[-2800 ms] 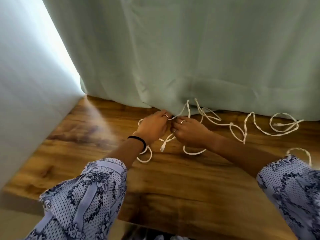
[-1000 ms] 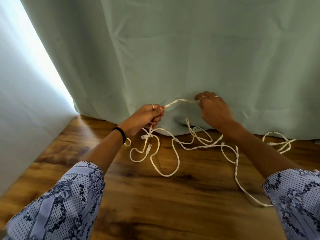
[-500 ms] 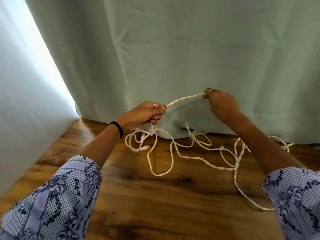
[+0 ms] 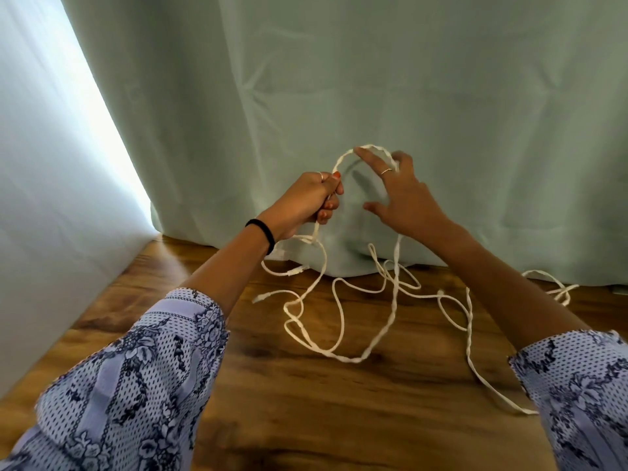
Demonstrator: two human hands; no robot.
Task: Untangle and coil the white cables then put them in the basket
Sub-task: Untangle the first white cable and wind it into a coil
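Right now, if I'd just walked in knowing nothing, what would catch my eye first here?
Probably the white cables, twisted together and sprawled in loose loops across the wooden table. Above them, the left hand grips one stretch in a fist while a raised arc runs over the spread fingers of the right hand. Behind everything hangs a pale green curtain, with bright light at its left edge.

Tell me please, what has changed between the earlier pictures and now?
The right hand has opened its fingers, and the twisted white cable that was taut between the hands now arches in a loop over them. The left hand still grips the cable. The rest still trails on the wooden floor.
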